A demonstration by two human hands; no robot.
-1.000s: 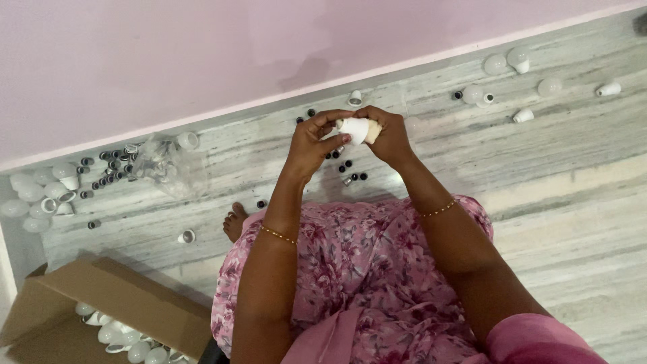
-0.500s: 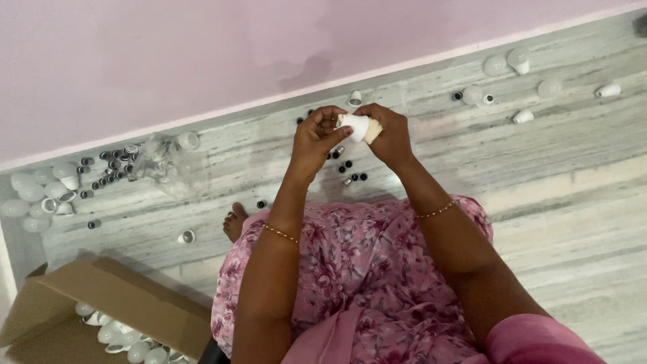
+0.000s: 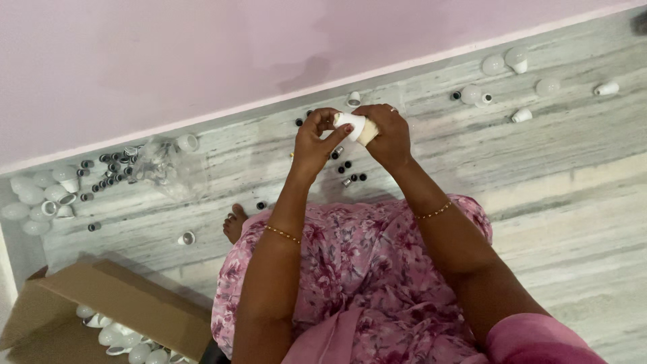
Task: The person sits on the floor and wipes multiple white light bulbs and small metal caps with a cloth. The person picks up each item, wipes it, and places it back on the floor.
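Note:
Both my hands meet above the marble floor in front of my lap. My right hand grips a white bulb housing by its wider end. My left hand pinches the narrow end of the same housing with thumb and fingers. What my left fingertips press on is hidden behind them. Small dark screw caps lie on the floor just below my hands.
A clear plastic bag and more dark caps lie at the left by white bulb domes. An open cardboard box with white parts stands bottom left. More bulb parts are scattered top right along the pink wall.
My hands and the housing have risen slightly and turned a little; my left fingers have shifted on the narrow end. The view has dipped a little.

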